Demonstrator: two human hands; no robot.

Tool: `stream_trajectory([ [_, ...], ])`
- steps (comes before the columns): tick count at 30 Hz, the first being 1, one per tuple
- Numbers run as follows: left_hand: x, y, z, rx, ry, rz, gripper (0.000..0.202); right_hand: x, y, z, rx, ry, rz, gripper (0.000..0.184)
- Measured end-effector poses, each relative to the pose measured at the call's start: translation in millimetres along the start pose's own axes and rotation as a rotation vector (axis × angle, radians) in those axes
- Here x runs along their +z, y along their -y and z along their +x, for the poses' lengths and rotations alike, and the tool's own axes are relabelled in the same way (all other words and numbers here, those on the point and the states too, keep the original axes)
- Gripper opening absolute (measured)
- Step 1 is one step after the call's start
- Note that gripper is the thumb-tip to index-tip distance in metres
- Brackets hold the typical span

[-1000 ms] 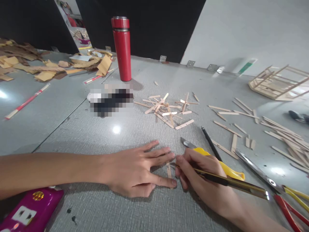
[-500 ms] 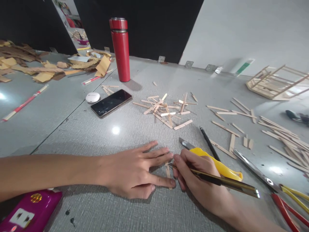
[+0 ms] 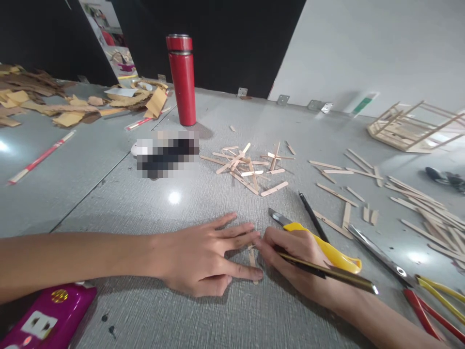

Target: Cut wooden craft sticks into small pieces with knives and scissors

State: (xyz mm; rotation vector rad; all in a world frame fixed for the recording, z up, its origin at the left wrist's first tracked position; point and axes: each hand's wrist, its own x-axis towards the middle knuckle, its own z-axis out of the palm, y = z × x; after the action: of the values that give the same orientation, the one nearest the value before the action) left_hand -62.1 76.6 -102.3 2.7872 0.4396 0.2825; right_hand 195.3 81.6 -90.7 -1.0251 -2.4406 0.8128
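Observation:
My left hand [image 3: 207,254] lies flat on the grey table [image 3: 181,310], fingers spread, pressing down a small wooden stick [image 3: 252,258] that shows between the fingertips. My right hand [image 3: 294,261] is closed round a slim gold and black utility knife [image 3: 327,272], whose tip rests against the stick by my left fingertips. A yellow-handled cutter [image 3: 319,245] lies just behind my right hand.
A pile of craft sticks [image 3: 250,167] lies ahead, more sticks [image 3: 417,203] to the right. A black pen [image 3: 312,215], red-handled pliers [image 3: 417,298], a red flask [image 3: 182,80], a blurred item [image 3: 167,152], a magenta device [image 3: 43,320], cardboard scraps [image 3: 65,104] and a stick frame [image 3: 410,128] surround.
My right hand has slid a little to the left and lowered the knife flatter against the stick. My left hand has stayed in place.

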Motion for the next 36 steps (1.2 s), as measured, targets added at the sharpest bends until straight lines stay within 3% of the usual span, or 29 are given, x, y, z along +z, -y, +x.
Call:
stream_trajectory([
  [2, -0.5, 0, 0, -0.003, 0.011, 0.010, 0.049, 4, 1, 0, 0.005, -0.019, -0.003, 0.038],
  [6, -1.5, 0, 2, -0.005, 0.033, 0.014, 0.051, 15, 7, 2, 0.177, -0.142, 0.098, 0.041],
  [13, -2.4, 0, 2, -0.011, 0.017, -0.025, 0.052, 14, 6, 4, 0.260, -0.119, 0.267, 0.044],
  [15, -2.4, 0, 2, -0.005, -0.001, -0.039, 0.051, 13, 5, 3, 0.258, -0.158, 0.263, 0.044],
  [30, -1.2, 1, 1, 0.003, -0.025, -0.046, 0.050, 15, 3, 2, 0.245, -0.099, 0.201, 0.044],
  [36, -0.5, 1, 1, 0.003, -0.017, -0.028, 0.051, 4, 8, 5, 0.079, -0.055, 0.052, 0.041],
])
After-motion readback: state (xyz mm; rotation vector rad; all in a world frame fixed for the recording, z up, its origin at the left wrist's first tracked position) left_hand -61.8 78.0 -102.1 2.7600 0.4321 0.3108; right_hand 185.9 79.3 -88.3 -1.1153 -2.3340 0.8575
